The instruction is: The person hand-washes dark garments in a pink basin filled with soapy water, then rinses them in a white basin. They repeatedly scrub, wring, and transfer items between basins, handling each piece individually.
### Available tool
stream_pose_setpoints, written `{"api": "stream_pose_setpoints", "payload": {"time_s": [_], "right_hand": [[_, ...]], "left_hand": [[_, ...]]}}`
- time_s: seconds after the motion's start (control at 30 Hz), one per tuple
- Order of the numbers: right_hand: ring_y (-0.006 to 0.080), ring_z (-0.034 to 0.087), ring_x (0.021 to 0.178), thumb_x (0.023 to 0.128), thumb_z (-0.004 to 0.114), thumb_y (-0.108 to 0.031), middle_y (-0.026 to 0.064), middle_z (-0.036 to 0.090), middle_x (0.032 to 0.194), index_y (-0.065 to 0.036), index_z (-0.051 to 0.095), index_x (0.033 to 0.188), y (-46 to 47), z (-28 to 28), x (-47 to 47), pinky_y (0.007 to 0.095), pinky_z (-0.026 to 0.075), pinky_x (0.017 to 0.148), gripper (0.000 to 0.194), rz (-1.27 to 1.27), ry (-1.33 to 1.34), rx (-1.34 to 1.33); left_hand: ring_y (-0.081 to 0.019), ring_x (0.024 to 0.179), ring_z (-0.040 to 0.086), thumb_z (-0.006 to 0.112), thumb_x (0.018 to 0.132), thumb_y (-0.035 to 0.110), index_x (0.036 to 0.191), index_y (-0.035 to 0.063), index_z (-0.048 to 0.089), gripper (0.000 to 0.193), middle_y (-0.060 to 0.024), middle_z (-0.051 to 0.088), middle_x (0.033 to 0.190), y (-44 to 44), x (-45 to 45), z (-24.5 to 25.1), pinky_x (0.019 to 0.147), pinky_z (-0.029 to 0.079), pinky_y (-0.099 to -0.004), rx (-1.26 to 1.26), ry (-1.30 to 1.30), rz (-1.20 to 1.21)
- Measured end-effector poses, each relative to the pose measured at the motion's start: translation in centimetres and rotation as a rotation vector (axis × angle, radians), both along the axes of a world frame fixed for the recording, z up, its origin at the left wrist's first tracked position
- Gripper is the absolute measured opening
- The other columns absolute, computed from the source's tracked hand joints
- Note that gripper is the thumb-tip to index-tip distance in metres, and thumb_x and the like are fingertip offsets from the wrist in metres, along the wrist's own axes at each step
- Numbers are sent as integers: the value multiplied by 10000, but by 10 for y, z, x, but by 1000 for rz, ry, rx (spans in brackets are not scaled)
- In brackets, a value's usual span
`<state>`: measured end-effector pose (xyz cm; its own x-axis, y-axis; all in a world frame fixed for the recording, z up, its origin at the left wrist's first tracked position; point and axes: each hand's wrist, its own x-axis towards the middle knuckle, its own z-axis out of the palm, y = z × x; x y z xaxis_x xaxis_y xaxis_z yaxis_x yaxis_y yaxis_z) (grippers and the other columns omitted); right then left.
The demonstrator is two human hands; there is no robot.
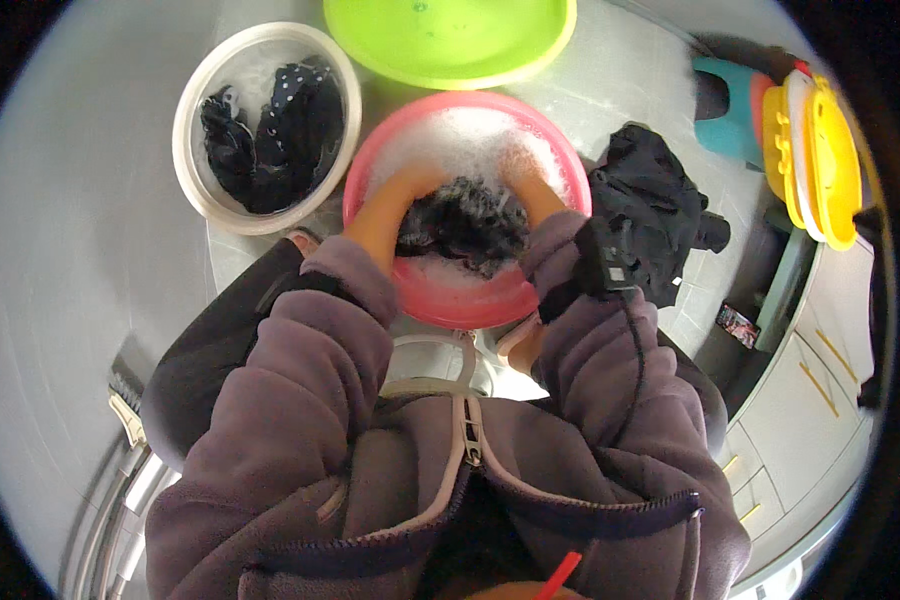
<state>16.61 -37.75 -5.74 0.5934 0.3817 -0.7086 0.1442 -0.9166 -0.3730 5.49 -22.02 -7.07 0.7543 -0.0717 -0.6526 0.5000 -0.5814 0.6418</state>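
A pink plastic basin full of white suds stands on the floor between my knees. Soaked dark cloth lies bunched in its middle, flecked with foam. My left hand reaches into the suds at the cloth's upper left edge. On the other side, my right hand is sunk in thick foam at the cloth's upper right. Foam and blur hide the fingers of both hands, so their grip on the cloth does not show.
Beyond stands a bright green basin. A white basin at upper left holds wet dark clothes, part polka-dotted. Black clothing lies on the floor at right. Yellow basins and white cabinets line the right side; a brush is at left.
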Motion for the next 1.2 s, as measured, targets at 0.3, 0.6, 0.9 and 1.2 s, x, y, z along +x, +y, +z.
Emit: {"api": "stream_pose_setpoints", "payload": {"time_s": [0.3, 0.6, 0.9, 1.2], "right_hand": [[216, 579, 760, 926, 518, -402, 102, 641, 803, -48, 653, 770, -9, 137, -44, 341, 435, 762, 410, -71, -264, 548], [120, 448, 636, 890, 592, -187, 4, 534, 688, -64, 615, 812, -25, 259, -92, 260, 381, 628, 148, -933, 284, 1126], [179, 558, 1007, 905, 553, -134, 92, 614, 1082, -31, 592, 1100, -56, 237, -112, 309, 452, 850, 224, -924, 333, 1275], [200, 496, 1169, 903, 555, -441, 24, 542, 1287, -115, 544, 1272, -66, 242, -140, 353, 428, 931, 493, -907, 548, 1056]], "left_hand": [[-226, 1009, 579, 801, 569, 109, 1075, 55, 598, 548, -94, 638, 976, -10, -34, 129, 869, 447, -341, -283, -298, 319], [-258, 1215, 476, 684, 657, 29, 1431, 69, 289, 870, -157, 503, 1305, -81, -88, 229, 1011, 370, -341, -481, -304, 568], [-198, 814, 571, 639, 740, 101, 957, 20, 629, 232, -98, 605, 904, -92, -101, 226, 713, 454, -356, -699, -312, 1077], [-202, 890, 584, 567, 778, 113, 997, 27, 602, 238, -92, 605, 977, -85, -94, 277, 793, 467, -315, -1154, -366, 1264]]}}
